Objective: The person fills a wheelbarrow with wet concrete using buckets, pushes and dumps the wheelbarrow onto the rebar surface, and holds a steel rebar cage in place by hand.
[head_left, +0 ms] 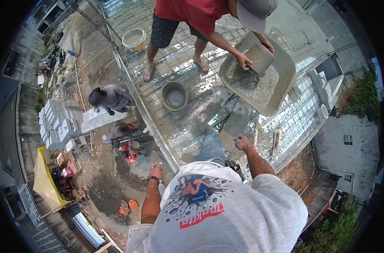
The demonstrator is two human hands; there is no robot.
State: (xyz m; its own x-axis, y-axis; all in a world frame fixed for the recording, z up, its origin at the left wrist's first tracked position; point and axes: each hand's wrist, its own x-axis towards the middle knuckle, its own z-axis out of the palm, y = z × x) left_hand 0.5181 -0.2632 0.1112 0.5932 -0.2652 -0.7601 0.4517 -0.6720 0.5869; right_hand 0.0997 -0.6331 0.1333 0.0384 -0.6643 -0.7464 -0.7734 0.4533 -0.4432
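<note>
My left hand (155, 170) hangs at the left near the concrete edge beam (147, 120), its fingers a little bent and apart with nothing seen in them. On the other side, my right hand (242, 143) is held out above the rebar deck, fingers loosely curled and apart, no object in it. Ahead of it is a wheelbarrow tray (286, 78) with wet grey mortar inside. A co-worker in a red shirt (187, 14) tilts a grey bucket (260, 60) with both hands over that tray. Another bucket (174, 97) stands upright on the deck.
A whitish bucket (134, 40) stands behind the co-worker. The steel mesh (293, 122) has wet patches and wood pieces (276, 143). Beyond the beam the deck drops to ground level, with people below (112, 98), stacked blocks (57, 122) and a yellow tarp (44, 181).
</note>
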